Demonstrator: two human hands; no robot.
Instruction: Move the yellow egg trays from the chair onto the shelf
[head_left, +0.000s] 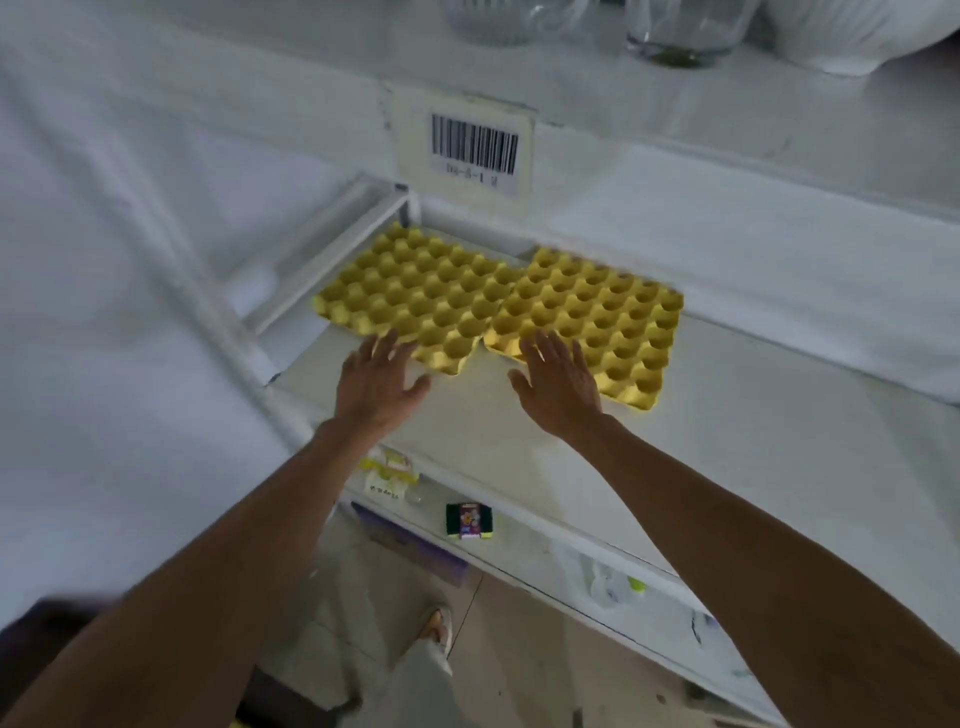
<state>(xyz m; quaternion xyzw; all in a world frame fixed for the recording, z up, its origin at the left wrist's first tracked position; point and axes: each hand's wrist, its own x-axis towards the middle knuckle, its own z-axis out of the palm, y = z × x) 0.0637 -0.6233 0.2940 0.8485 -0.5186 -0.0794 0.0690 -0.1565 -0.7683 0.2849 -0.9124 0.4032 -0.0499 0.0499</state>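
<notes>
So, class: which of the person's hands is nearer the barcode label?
Left. The left hand lies below the barcode label, slightly leftward; the right hand sits farther off, below and rightward.

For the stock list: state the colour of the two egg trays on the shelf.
Both egg trays are yellow, clearest in the head view.

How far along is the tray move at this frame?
Looks nearly done: the left egg tray and right egg tray lie side by side on the shelf. The left hand and right hand are open at their near edges, holding nothing. The chair is out of view.
</notes>
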